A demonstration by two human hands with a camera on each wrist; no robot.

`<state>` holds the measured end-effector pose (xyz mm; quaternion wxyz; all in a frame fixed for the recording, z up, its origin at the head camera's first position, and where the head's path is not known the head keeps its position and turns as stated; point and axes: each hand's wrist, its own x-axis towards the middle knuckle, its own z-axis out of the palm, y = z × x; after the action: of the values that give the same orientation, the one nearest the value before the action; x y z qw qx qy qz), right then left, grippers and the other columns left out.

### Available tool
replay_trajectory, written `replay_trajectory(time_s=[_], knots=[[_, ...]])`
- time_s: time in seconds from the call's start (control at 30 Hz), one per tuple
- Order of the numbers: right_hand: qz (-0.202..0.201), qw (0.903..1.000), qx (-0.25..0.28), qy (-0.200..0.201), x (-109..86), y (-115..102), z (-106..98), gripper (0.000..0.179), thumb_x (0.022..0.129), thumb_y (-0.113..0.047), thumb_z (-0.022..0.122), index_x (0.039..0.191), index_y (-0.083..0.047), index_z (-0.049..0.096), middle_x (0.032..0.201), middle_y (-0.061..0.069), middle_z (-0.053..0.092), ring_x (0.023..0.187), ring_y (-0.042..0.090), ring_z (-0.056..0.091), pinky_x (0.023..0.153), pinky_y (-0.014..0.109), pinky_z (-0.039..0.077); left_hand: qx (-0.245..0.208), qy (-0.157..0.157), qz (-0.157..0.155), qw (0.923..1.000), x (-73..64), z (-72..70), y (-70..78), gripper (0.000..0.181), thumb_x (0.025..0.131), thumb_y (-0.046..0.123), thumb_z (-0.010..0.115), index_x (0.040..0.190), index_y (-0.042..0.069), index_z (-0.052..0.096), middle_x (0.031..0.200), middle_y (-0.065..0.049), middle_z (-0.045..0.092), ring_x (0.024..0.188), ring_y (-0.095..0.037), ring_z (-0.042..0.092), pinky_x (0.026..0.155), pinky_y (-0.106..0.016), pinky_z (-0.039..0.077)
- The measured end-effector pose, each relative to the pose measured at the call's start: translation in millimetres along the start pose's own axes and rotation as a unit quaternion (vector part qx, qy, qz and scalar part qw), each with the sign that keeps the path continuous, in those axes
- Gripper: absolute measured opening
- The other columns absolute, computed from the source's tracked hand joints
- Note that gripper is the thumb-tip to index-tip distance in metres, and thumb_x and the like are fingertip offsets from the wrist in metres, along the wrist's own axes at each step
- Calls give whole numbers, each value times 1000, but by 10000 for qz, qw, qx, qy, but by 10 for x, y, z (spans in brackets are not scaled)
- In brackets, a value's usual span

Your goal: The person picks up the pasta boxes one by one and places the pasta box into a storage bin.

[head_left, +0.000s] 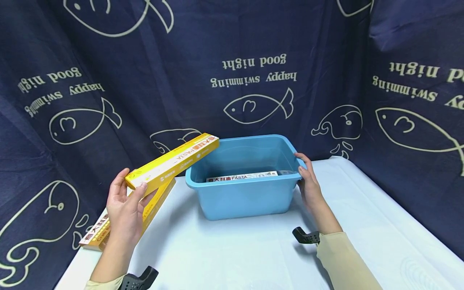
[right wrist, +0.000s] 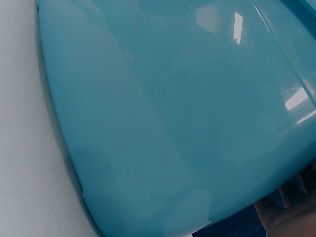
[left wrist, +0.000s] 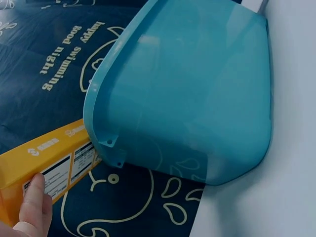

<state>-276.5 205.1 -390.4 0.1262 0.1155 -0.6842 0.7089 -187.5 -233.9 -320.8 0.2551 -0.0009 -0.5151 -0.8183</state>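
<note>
My left hand [head_left: 125,213] grips the near end of a yellow pasta box [head_left: 177,159], thumb on the near side. The box slants up to the right, its far end at the left rim of a blue plastic bin [head_left: 246,201]. In the left wrist view, a finger lies along the labelled side of the pasta box [left wrist: 44,143]. My right hand [head_left: 309,187] holds the bin's right rim, fingers over the edge. Inside the bin lies another pasta box [head_left: 241,177], mostly hidden by the front wall. The right wrist view is filled largely by the bin's outer wall [right wrist: 148,113].
Another yellow pasta box [head_left: 156,203] lies on the white-covered table [head_left: 224,253] at left, partly hidden behind my left hand. A dark blue curtain [head_left: 181,80] with fish drawings hangs behind the bin and along both sides.
</note>
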Motion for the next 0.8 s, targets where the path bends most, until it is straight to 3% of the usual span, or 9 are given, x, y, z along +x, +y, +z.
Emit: replay_trajectory(time_s=[0.37, 0.8], knots=[[56, 10000, 69, -21, 4, 7, 1, 53, 99, -38, 35, 151, -30, 29, 165, 5, 14, 152, 34, 14, 121, 67, 3, 325, -151, -25, 9994, 58, 57, -27, 61, 92, -1, 66, 145, 20, 46, 139, -2, 44, 129, -23, 51, 79, -33, 59], [18, 10000, 85, 26, 11, 9, -7, 53, 99, -37, 35, 151, -29, 29, 165, 5, 14, 152, 34, 14, 121, 67, 2, 272, -256, -130, 9992, 140, 178, -50, 55, 95, 1, 62, 145, 21, 48, 138, 0, 43, 129, -24, 51, 77, -33, 60]])
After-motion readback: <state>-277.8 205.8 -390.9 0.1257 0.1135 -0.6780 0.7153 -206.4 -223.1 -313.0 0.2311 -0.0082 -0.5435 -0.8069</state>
